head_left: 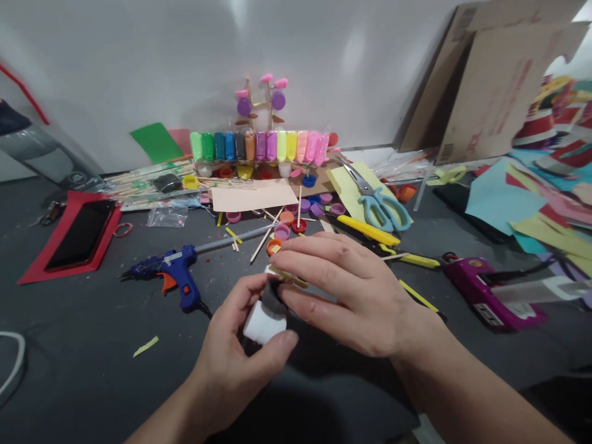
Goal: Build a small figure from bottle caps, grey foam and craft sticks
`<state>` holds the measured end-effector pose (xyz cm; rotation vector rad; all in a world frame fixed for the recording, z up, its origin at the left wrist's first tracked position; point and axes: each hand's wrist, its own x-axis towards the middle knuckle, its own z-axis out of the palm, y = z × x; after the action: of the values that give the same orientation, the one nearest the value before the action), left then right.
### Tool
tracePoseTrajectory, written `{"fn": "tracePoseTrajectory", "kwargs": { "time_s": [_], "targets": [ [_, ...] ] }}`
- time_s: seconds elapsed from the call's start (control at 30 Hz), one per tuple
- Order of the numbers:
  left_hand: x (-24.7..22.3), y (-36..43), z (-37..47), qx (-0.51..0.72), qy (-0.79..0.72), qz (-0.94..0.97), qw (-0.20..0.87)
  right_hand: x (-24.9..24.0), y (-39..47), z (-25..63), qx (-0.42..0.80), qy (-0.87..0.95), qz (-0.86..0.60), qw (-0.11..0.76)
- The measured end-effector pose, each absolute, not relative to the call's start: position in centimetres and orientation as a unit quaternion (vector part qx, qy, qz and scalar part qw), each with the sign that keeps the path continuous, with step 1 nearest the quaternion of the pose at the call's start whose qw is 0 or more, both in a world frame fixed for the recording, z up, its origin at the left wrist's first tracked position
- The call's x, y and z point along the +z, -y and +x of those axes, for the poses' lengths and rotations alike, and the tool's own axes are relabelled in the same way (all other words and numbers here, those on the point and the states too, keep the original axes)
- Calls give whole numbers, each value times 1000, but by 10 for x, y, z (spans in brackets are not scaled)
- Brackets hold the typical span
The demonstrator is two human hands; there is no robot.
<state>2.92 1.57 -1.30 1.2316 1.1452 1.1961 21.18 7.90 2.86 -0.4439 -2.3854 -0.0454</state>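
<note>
Over the front of the table, my left hand [235,351] is closed around a small white piece [263,323] with a dark grey band [274,302] on it. The white part looks like a short cylinder, tilted. My right hand [342,290] reaches over from the right, its fingers pressed together against the top of the same piece. A short flat wooden strip [291,277] shows by its fingertips. The right thumb and the underside of the piece are hidden. Just beyond the fingertips lies an orange cap [274,246].
A blue glue gun [178,268] lies left of the hands. A yellow utility knife [367,230], blue-handled scissors [382,206] and sticks lie behind. Several clay packs [259,146] stand at the wall. To the right is a purple device [490,296]; at left, a phone [81,235] on red paper.
</note>
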Motion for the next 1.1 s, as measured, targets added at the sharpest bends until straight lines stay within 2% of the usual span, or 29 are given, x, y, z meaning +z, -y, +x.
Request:
{"fn": "tracePoseTrajectory", "kwargs": {
  "time_s": [0.3, 0.43, 0.6, 1.1],
  "targets": [
    [-19, -13, 29, 520, -474, 565, 431, 36, -75, 211, -51, 922, -165, 346],
    [-22, -12, 26, 498, -491, 618, 358, 35, -74, 211, -79, 926, -159, 333],
    [-22, -12, 23, 469, -504, 650, 321, 32, -75, 210, -69, 925, -167, 333],
    [-21, -12, 21, 478, -503, 605, 391, 28, -79, 210, -55, 918, -155, 360]
  ]
}}
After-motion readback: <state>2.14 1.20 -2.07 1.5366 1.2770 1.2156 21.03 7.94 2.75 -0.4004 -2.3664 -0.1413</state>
